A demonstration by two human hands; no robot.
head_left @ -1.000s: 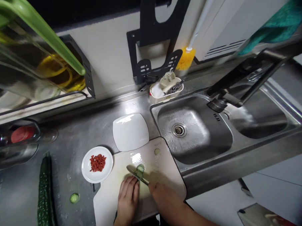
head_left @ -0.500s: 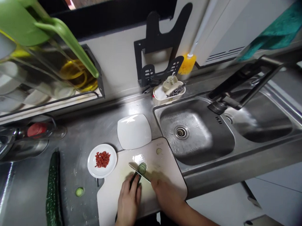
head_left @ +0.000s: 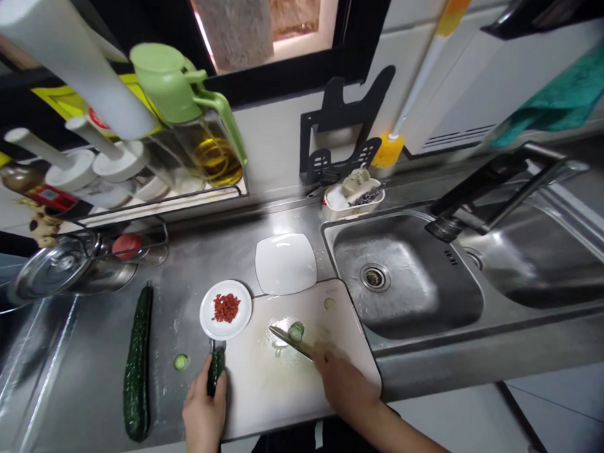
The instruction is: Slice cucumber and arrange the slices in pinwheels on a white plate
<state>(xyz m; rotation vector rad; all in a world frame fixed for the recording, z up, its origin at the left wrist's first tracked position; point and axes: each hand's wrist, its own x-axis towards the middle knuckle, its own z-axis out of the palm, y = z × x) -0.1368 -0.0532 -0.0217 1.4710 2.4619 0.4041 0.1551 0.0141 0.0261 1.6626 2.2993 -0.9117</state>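
Observation:
My right hand [head_left: 342, 382] grips a knife [head_left: 290, 340] whose blade lies across a white cutting board [head_left: 285, 379]. One or two cucumber slices [head_left: 296, 331] sit on the blade. At the board's left edge, my left hand [head_left: 205, 406] is closed around a short dark green cucumber piece [head_left: 215, 371]. A small round white plate with red bits [head_left: 225, 309] stands just above that hand.
A whole cucumber [head_left: 138, 363] lies on the steel counter at left, a loose slice [head_left: 180, 362] beside it. A square white plate [head_left: 286, 263] sits behind the board. The sink [head_left: 404, 278] and faucet [head_left: 484, 188] are on the right. A pot lid [head_left: 50, 272] and bottles stand at the far left.
My left hand has drawn the cucumber piece leftward, away from the knife to the board's left edge. The slices stayed on the blade. The camera tilted up.

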